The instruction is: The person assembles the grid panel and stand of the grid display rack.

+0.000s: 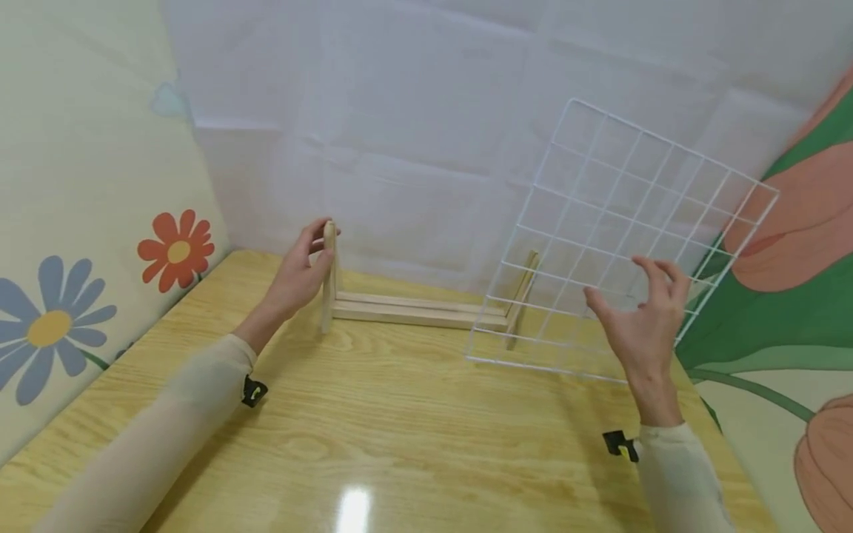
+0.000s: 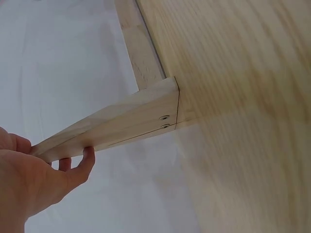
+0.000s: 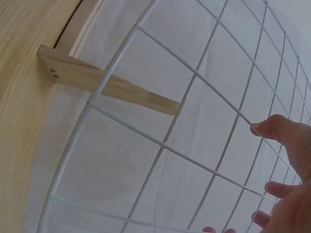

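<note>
A low wooden stand (image 1: 420, 311) with two uprights joined by a crossbar sits on the table near the back. My left hand (image 1: 300, 270) grips its left upright (image 2: 131, 114), thumb and fingers on opposite sides near the top. On the right, a white wire grid panel (image 1: 600, 207) stands tilted in front of the stand's right upright (image 3: 126, 92). My right hand (image 1: 643, 318) holds the panel at its right part, thumb and fingers spread over the wires. In the right wrist view its fingertips meet the wires, partly cut off by the frame's edge.
The wood-grain table (image 1: 400, 429) stretches toward me. White cloth (image 1: 413, 133) hangs behind it, and flower-printed cloths flank it on the left (image 1: 87, 185) and right (image 1: 786, 296). Small black wrist mounts (image 1: 253, 391) sit at both sleeves.
</note>
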`<state>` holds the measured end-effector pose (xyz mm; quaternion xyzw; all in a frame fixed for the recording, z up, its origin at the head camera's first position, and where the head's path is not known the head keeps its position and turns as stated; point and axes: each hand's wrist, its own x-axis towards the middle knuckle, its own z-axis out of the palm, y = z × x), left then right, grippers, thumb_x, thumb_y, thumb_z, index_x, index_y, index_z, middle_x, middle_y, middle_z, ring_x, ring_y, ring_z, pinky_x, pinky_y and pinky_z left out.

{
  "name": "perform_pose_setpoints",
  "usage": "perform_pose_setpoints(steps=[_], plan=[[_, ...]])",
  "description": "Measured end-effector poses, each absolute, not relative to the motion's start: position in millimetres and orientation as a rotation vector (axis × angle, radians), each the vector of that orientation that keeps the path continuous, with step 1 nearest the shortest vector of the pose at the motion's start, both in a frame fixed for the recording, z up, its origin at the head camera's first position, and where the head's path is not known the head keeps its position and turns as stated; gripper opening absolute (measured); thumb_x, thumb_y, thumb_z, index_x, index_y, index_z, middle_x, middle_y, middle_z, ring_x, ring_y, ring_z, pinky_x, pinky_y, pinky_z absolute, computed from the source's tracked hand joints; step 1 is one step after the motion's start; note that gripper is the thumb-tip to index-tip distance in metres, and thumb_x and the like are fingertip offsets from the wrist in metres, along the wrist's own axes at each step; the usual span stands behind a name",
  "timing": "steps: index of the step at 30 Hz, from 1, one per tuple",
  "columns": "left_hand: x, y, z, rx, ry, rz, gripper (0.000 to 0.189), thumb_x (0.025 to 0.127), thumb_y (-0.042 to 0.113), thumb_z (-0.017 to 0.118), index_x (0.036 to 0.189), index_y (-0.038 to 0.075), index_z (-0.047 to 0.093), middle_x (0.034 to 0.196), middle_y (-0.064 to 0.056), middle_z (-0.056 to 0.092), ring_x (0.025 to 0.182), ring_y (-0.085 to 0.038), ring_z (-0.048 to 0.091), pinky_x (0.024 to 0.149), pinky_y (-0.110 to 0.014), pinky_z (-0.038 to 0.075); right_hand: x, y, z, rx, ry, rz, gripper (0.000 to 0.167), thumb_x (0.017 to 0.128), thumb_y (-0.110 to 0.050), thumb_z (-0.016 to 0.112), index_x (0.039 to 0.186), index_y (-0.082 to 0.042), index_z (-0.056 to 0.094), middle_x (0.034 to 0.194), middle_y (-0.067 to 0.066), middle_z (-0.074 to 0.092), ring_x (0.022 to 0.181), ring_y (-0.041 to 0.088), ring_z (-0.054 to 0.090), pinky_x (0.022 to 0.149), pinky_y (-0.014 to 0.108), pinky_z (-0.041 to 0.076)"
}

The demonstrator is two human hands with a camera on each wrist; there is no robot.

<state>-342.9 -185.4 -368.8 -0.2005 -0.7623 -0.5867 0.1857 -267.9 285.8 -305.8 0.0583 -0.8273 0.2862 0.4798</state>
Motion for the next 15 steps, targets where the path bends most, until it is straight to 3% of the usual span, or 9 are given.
perform_pose_setpoints(steps=[6,15], plan=[[-344.7,-167.5,-369.6,-0.671,-2.146,-1.646,0.053,0.107,0.002,0.04,0.157,-0.004,0.023,0.15,-0.03,0.039,0.135,-0.047,0.038,0.101,-0.058,0.043,-269.9,279.8,-288.7,0.151,-2.016,0.659,0.065,0.076,-0.029,0.092,0.13,-0.005,0.065,0.135,0.021,0.046,0.125,0.031,0.045,0.067,0.038,0.04],[-351.9,-138.9,-368.3,-0.752,-2.133,-1.719,0.053,0.107,0.002,0.042,0.157,-0.002,0.026,0.15,-0.03,0.039,0.136,-0.046,0.037,0.099,-0.063,0.043,-271.7,271.6,-249.5,0.166,-1.951,0.639,0.067,0.076,-0.036,0.091,0.132,-0.008,0.065,0.134,0.014,0.048,0.121,0.022,0.047,0.067,0.021,0.037]])
